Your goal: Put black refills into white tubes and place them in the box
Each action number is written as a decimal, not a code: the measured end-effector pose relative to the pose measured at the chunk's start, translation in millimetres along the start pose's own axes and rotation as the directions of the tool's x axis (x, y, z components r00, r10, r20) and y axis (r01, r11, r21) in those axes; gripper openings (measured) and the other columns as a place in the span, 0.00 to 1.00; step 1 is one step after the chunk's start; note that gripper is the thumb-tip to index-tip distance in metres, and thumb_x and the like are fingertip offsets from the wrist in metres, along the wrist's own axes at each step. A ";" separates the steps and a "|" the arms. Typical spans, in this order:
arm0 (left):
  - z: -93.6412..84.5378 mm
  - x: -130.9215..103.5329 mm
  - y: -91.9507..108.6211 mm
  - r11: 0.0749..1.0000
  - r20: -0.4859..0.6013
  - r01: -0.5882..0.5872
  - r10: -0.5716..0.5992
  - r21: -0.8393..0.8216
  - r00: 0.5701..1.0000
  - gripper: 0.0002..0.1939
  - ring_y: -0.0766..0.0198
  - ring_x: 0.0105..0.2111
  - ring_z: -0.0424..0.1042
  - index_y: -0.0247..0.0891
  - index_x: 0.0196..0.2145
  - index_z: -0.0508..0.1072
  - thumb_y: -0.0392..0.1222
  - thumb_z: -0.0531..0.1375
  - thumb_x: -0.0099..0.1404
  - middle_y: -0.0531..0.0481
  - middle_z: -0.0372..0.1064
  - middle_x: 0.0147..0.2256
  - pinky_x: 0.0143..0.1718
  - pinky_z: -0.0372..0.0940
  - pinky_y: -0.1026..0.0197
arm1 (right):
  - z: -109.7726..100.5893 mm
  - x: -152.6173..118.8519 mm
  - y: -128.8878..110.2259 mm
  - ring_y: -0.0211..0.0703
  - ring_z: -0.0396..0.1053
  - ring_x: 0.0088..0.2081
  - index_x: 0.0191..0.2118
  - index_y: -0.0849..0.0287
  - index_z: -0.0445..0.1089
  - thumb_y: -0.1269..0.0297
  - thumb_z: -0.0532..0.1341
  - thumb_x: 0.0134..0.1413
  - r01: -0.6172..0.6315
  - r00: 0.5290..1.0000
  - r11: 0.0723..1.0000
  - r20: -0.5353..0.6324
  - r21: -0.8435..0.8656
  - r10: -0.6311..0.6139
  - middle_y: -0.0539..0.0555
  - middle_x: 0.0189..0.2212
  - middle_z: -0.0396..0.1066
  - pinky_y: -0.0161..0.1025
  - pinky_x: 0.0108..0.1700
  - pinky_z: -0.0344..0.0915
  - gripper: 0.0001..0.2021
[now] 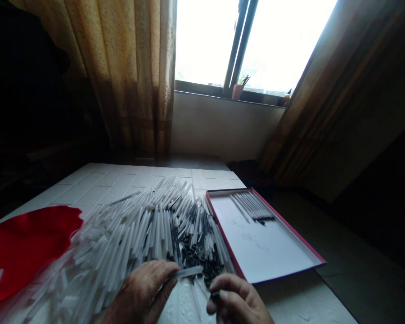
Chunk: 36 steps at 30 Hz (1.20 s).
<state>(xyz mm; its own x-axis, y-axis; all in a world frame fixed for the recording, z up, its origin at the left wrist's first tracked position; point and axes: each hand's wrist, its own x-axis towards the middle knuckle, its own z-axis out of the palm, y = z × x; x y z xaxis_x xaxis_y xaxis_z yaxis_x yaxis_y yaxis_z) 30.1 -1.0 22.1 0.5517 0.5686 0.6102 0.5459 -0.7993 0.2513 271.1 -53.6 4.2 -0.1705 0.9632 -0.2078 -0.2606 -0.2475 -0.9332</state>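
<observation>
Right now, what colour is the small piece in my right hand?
The small piece looks black, best seen in the head view.

A white brick-patterned tabletop [103,174] bears a red dish [30,243], heaped slim tubes [158,229] and a shallow tray [256,256].

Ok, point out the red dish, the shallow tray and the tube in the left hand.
Red dish [30,240]: head view, bare inside surface.
Shallow tray [276,255]: head view, bare white floor.
Tube [190,272]: head view, middle of its exposed length.

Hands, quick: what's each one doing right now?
Left hand: closed, holding a clear tube.
Right hand: closed, pinching a small black piece; exactly what, I can't tell.
</observation>
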 end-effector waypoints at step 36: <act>0.5 -4.4 -3.8 0.999 0.144 -0.043 0.047 -0.028 0.988 0.13 0.61 0.38 0.81 0.41 0.53 0.70 0.40 0.48 0.78 0.48 0.79 0.40 0.39 0.74 0.66 | 13.8 6.8 2.9 0.38 0.72 0.29 0.43 0.50 0.78 0.56 0.62 0.65 0.568 0.763 0.704 -0.048 -0.426 -0.645 0.53 0.33 0.74 0.32 0.32 0.68 0.09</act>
<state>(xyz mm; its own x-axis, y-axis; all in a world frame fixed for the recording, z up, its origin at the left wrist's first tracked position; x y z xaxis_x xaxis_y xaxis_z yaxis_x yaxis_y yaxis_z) 25.9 -0.4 18.1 0.6618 0.5526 0.5066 0.5036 -0.8283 0.2458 256.1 -49.1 4.2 0.0839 0.8995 0.4287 0.1241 0.4174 -0.9002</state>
